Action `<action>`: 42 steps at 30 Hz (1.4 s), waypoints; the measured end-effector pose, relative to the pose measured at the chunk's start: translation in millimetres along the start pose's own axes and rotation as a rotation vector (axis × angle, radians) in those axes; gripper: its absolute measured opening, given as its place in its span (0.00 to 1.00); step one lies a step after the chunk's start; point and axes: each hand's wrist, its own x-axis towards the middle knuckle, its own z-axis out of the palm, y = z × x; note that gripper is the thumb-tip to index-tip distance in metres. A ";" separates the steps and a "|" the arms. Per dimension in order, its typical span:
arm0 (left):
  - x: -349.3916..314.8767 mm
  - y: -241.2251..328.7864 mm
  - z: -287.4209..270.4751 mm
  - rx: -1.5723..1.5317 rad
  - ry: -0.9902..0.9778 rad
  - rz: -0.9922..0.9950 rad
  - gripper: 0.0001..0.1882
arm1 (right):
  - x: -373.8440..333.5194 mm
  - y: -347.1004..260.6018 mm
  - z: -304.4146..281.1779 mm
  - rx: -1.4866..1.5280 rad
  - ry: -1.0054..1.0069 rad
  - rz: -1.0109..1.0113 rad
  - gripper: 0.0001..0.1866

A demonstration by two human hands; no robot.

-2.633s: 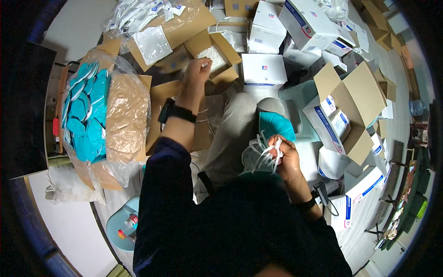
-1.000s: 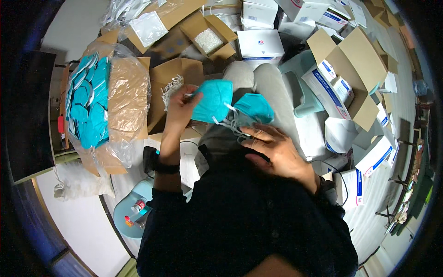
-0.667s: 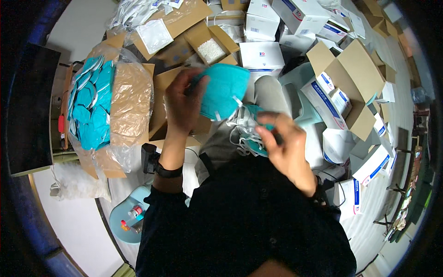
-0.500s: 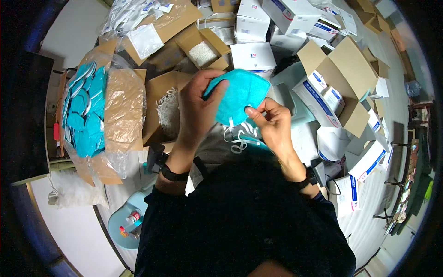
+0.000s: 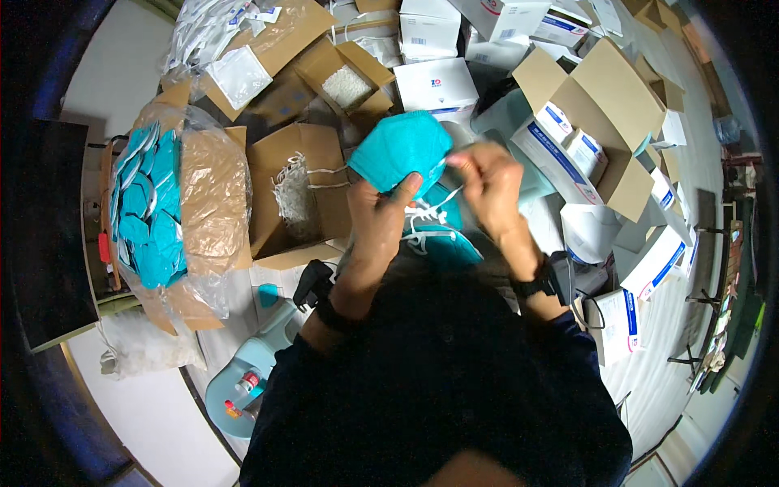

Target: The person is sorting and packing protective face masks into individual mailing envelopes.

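Observation:
A teal folded face mask (image 5: 403, 148) is held up in front of me. My left hand (image 5: 381, 207) grips its lower edge, with the thumb across the front. At the mask's right edge my right hand (image 5: 491, 183) is closed in a pinch, slightly blurred, and a thin white ear loop (image 5: 456, 192) runs by its fingers. More teal masks (image 5: 448, 248) with white ear loops lie on my lap below. To the left, an open carton (image 5: 329, 146) holds a heap of white ear loops (image 5: 292, 191). A plastic-lined carton farther left is filled with teal masks (image 5: 150, 207).
An open carton (image 5: 621, 97) with small white boxes stands at right. White boxes (image 5: 438, 84) crowd the far side, beside a smaller carton of white pieces (image 5: 346, 88). A blue-grey stool (image 5: 223, 381) carrying a bottle (image 5: 246, 383) is at lower left.
The mask has moved slightly left and turned. My left hand has gone from its upper left side to its lower edge, and my right hand has shifted up to its right edge.

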 end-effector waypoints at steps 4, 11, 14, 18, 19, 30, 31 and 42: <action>4.5 22.0 -0.6 -0.159 -0.013 -0.135 0.12 | 10.2 56.3 -38.2 0.240 0.072 0.570 0.04; 14.0 17.6 -4.2 -0.171 -0.184 -0.281 0.12 | 0.7 -14.7 -5.3 1.160 -0.283 0.719 0.05; 16.0 17.9 -5.9 -0.038 -0.178 -0.237 0.11 | -5.2 -14.7 -10.3 1.119 -0.389 0.747 0.06; 11.3 16.1 -10.6 -0.126 -0.172 -0.314 0.12 | -5.9 -21.2 -13.0 0.901 -0.383 0.503 0.03; 8.8 18.5 -9.3 -0.156 -0.165 -0.343 0.13 | -10.0 -11.7 -11.1 0.737 -0.356 0.359 0.03; 10.0 19.3 -30.1 1.114 -0.149 0.389 0.26 | -5.4 -41.1 -16.4 0.673 0.065 0.536 0.03; 11.4 23.2 -22.0 0.994 -0.156 0.261 0.24 | -7.1 -53.4 -12.5 0.719 0.041 0.530 0.04; 6.7 -7.4 -1.8 -0.453 -0.055 -0.325 0.15 | -8.8 -67.2 21.5 0.241 -0.200 0.356 0.08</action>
